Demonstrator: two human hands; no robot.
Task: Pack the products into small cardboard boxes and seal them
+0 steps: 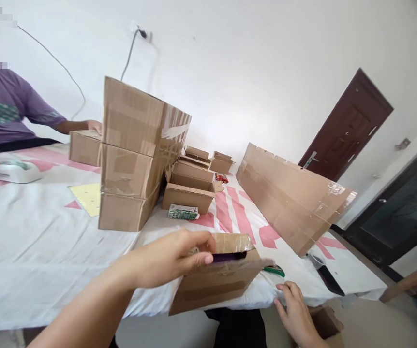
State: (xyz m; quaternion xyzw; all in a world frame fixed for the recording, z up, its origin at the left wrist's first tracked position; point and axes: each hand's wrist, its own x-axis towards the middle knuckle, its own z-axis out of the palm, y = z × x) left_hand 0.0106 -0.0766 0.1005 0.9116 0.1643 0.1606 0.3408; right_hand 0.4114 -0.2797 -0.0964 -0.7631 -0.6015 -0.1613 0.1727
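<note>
A small cardboard box (217, 285) stands tilted at the near edge of the table, its top partly open. A strip of dark purple (226, 257) shows inside; what it is I cannot tell. My left hand (181, 253) reaches over the box's left side, thumb and fingers closed on its upper edge. To the right of the box, my right hand (292, 305) is at the table's front edge by the cloth, holding nothing, with its thumb and fingers apart. Between box and right hand lies a green-rimmed object (274, 270), partly covered by the box.
Stacked cardboard boxes (125, 169) rise left of centre, with an open box (190, 188), a small green-and-white carton (182, 212) and a red toy car (221, 178) beyond. A large cardboard panel (291, 193) stands right. Another person (16, 104) sits far left, touching a box (85, 147).
</note>
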